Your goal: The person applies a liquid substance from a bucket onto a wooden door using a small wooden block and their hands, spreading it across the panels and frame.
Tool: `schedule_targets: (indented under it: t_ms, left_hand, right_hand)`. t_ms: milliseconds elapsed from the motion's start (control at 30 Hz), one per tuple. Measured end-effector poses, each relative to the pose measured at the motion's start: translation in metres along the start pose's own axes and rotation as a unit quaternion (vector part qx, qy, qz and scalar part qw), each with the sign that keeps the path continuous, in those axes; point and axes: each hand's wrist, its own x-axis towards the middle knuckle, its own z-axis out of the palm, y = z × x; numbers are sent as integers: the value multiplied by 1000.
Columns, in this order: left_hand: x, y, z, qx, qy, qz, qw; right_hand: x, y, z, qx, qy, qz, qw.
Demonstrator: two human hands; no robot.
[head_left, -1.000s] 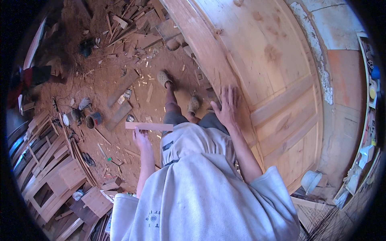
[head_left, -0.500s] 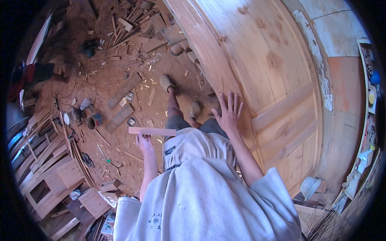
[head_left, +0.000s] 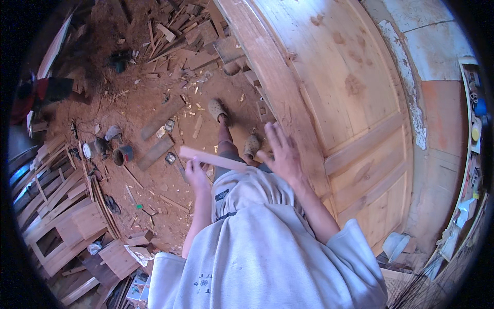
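Note:
A flat, pale reddish strip, perhaps a sanding block or sandpaper-covered board (head_left: 215,158), is gripped near its left end by my left hand (head_left: 197,174). It slants across in front of my body, its right end lower. My right hand (head_left: 284,158) has its fingers spread and holds nothing. It hovers by the near-left edge of a large panelled wooden door (head_left: 350,103), which lies to my right; whether the hand still touches the edge I cannot tell. The door's pale surface shows knots and raised rails.
Wood offcuts (head_left: 200,38) are heaped on the dirt floor ahead, with planks (head_left: 157,153) and shavings nearer. A bucket (head_left: 122,155) stands to the left, beside stacked boards and frames (head_left: 67,232). A white bowl-like container (head_left: 395,246) sits at the lower right, near a cluttered shelf (head_left: 471,170).
My right hand has come off the door's surface and moved left toward my body. My left hand has shifted right with the strip, which now tilts down at its right end.

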Motion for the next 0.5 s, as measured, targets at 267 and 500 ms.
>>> schedule_targets:
  t_ms: [267,500]
  left_hand:
    - [-44,13,138,172,-245,45,953]
    - [-81,5,164,266,-353,11,897]
  right_hand:
    - [-24,17,28,47,24,6,999]
    - [-63,56,30,75,76,19,994]
